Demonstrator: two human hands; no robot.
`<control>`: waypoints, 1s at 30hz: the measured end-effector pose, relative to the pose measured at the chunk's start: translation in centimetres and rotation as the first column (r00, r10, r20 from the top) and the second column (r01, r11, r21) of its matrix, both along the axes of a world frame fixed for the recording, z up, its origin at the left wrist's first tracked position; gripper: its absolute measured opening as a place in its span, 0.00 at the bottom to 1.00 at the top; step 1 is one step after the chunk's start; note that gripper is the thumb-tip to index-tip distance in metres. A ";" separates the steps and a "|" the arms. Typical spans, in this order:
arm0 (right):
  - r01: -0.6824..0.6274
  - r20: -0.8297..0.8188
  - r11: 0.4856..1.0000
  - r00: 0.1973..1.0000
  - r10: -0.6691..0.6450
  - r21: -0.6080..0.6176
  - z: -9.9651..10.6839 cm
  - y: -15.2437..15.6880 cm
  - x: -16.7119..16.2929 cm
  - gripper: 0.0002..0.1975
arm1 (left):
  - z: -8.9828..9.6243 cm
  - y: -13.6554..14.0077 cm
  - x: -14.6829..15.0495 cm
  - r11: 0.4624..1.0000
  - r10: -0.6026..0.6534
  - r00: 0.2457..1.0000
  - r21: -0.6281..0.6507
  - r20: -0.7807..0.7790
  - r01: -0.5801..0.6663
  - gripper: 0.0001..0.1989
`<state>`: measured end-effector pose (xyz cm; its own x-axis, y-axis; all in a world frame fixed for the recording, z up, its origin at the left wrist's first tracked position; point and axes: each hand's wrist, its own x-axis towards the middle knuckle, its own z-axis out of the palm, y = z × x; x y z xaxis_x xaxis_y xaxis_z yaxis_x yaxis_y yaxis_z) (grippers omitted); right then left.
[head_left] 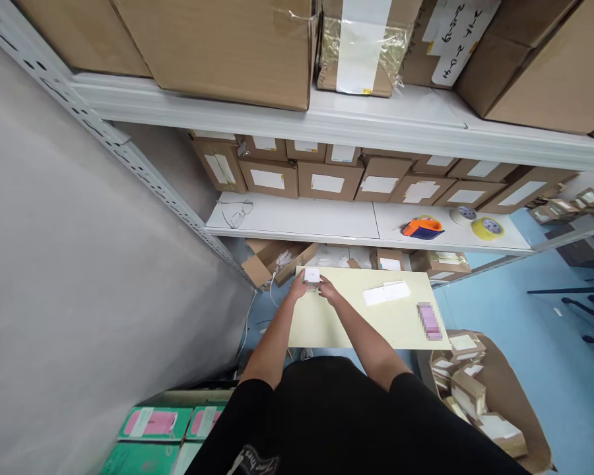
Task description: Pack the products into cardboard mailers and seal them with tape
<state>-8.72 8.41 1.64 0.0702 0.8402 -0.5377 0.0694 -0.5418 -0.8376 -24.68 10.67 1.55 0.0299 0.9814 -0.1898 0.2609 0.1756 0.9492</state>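
At the far left corner of a pale yellow tabletop [336, 316], a small white boxy thing [311, 274] with a hint of green at its lower edge sits between my hands. What kind of thing it is I cannot make out. My left hand [298, 285] grips its left side, fingers closed around the edge. On the opposite side, my right hand [327, 289] has its fingers bent against the lower right corner. White label sheets [386, 293] lie flat to the right on the tabletop. A blurred pink-purple item [429, 321] lies near the right edge.
A white shelf [301, 214] ahead carries cardboard boxes [328, 181], glasses [236, 214], an orange-blue tape dispenser [422, 227] and tape rolls [488, 228]. A large carton [517, 409] of small parcels stands at right, green boxes [143, 455] at lower left, a grey wall [79, 264] at left.
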 end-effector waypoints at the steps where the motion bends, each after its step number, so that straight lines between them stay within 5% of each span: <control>1: 0.006 0.061 0.999 0.998 -0.008 0.040 0.2 -0.1 0.5 0.29 | 0.5 -0.1 -0.1 1.000 0.011 1.000 -0.007 -0.020 -0.011 0.28; 9: 0.128 0.268 0.898 0.929 -0.257 0.420 4.6 -1.6 10.5 0.25 | 5.7 0.6 3.0 0.984 0.095 0.993 0.161 -0.075 -0.082 0.26; 18: 0.184 0.297 0.738 0.832 -0.469 0.649 11.2 -2.8 24.1 0.24 | 14.2 2.2 15.4 0.913 -0.094 0.994 0.394 -0.046 0.105 0.27; 22: 0.064 0.363 0.691 0.813 -0.454 0.720 14.3 -0.3 31.2 0.26 | 16.8 1.2 20.4 0.894 -0.117 0.991 0.428 -0.062 0.133 0.27; 27: -0.067 0.410 0.628 0.810 -0.419 0.775 17.7 6.3 38.2 0.31 | 17.7 -1.1 23.4 0.915 -0.070 0.992 0.389 -0.103 0.105 0.25; 30: -0.198 0.529 0.669 0.780 -0.334 0.716 18.2 9.5 39.5 0.32 | 17.3 -2.7 23.5 0.933 -0.023 0.993 0.354 -0.113 0.062 0.25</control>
<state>30.74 17.93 19.83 0.2073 0.8956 0.3936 0.6585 0.1698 -0.7332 -1.14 7.97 18.87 0.0720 0.9832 0.1679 0.3623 -0.1826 0.9140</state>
